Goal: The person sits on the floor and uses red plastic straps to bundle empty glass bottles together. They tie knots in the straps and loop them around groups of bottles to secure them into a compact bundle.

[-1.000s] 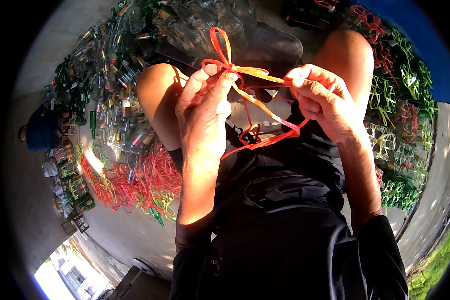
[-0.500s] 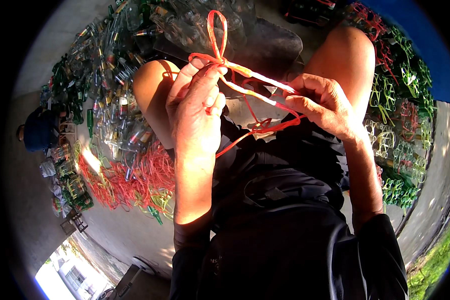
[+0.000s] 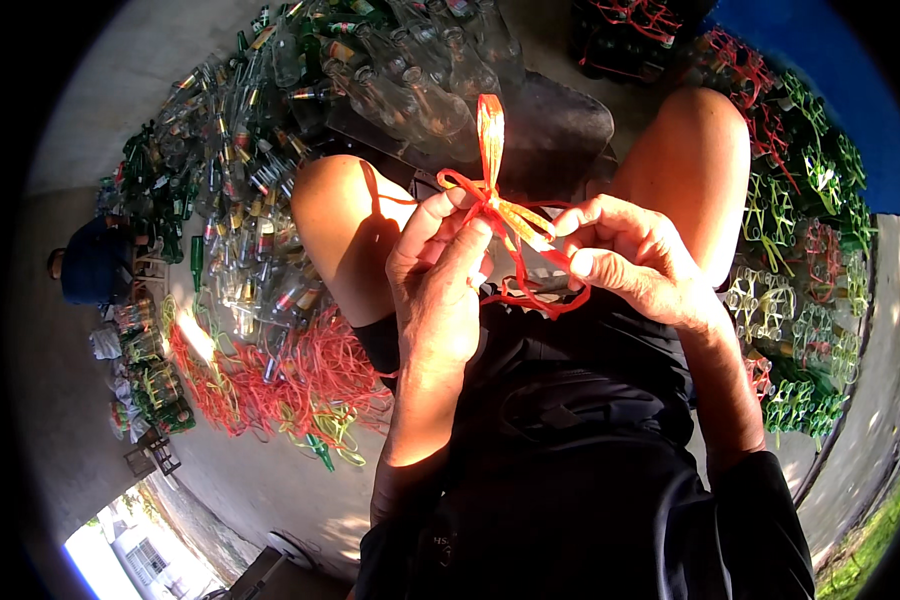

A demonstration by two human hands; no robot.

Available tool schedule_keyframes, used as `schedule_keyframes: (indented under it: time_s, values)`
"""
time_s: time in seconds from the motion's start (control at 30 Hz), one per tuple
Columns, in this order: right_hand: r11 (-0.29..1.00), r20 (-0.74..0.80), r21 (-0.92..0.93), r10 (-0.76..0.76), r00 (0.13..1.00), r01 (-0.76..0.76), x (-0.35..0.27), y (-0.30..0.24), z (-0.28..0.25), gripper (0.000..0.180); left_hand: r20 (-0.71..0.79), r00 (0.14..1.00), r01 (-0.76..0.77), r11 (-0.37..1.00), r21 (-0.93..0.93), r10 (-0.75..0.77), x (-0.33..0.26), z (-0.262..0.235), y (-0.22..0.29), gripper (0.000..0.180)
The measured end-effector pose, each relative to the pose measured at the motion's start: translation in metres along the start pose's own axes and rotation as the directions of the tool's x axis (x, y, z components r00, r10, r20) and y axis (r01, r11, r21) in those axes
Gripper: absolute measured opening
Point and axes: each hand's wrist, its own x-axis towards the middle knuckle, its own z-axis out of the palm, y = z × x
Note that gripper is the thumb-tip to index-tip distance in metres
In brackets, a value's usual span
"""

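Red ribbon [image 3: 491,150] loops at upper centre; I see the left hand [image 3: 437,275] pinching it. Whether the right hand [image 3: 645,262] grips, I cannot tell.

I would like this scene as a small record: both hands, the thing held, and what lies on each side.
Left hand: pinches the orange-red strap near its knot
Right hand: at the strap, thumb and forefinger apart; grip unclear
Strap form: knotted, one loop upright
Left side: heaped bottles; tangled pile of red and yellow-green straps
Right side: rows of bottles with coloured straps
Far left: another person, dark blue top
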Motion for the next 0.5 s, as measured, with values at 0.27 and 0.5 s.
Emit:
schedule_keyframes:
  time_s: [0.27, 0.5]
  values:
    - [0.999, -0.055, -0.001, -0.053, 0.997, 0.053, 0.009, 0.014, 0.009, 0.011, 0.063, 0.998, 0.0, 0.998, 0.068, -0.004, -0.007, 0.005, -0.007, 0.023]
    - [0.999, -0.145, -0.008, -0.039, 0.989, 0.039, 0.007, 0.015, 0.007, 0.012, 0.06, 0.998, -0.038, 0.988, 0.15, 0.029, -0.009, 0.004, -0.008, 0.024]
